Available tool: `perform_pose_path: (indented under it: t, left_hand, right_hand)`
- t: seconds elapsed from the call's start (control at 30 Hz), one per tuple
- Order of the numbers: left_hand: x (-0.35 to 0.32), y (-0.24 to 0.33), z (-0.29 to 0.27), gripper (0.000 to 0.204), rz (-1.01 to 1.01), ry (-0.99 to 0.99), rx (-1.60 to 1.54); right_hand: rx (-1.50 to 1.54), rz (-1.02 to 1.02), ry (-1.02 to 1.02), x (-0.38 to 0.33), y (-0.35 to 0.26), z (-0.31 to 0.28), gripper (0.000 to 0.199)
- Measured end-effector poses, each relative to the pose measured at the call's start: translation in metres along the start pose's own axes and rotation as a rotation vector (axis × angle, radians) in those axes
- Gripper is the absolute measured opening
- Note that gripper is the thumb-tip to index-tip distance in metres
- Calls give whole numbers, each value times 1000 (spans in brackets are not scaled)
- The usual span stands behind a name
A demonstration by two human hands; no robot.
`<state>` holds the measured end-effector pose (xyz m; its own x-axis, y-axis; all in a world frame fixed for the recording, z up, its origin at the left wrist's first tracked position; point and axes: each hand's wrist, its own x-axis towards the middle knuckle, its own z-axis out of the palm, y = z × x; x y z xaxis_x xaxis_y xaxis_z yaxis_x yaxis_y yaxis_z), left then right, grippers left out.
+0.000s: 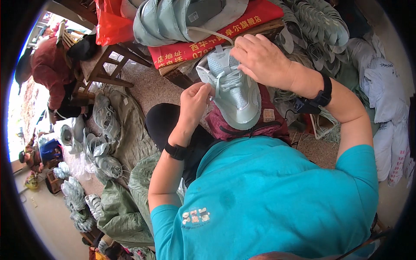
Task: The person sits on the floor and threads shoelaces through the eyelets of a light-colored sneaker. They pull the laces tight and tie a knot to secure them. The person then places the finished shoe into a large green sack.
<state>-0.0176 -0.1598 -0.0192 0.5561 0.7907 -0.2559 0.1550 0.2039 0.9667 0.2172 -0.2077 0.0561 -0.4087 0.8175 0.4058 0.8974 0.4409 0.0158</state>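
Pinching a lace (pixel 213 88), the left hand (pixel 193 100) grips it shut; the right hand (pixel 260 58) clamps the shoe (pixel 234 89) at frame centre. Pulling unevenly could slip the lace free.

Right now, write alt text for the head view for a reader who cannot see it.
A person in a teal shirt laces a pale mint sneaker on their lap: the left hand pinches a lace, the right hand grips the shoe's tongue end. More pale shoes lie on green sacks at the left.
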Motion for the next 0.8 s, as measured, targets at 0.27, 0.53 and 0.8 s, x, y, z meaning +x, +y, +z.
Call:
perform_pose_path:
  t: [0.27,0.53,0.8]
  left_hand:
    - [17,10,1,25,-97,18,-158]
    - [28,14,-12,16,277,99,609]
    - [38,46,-29,22,625,-194,861]
  right_hand:
    - [291,194,-146,-8,-2,8,22]
    - [363,205,-95,-20,-7,15,16]
    - [357,170,87,-17,-12,15,14]
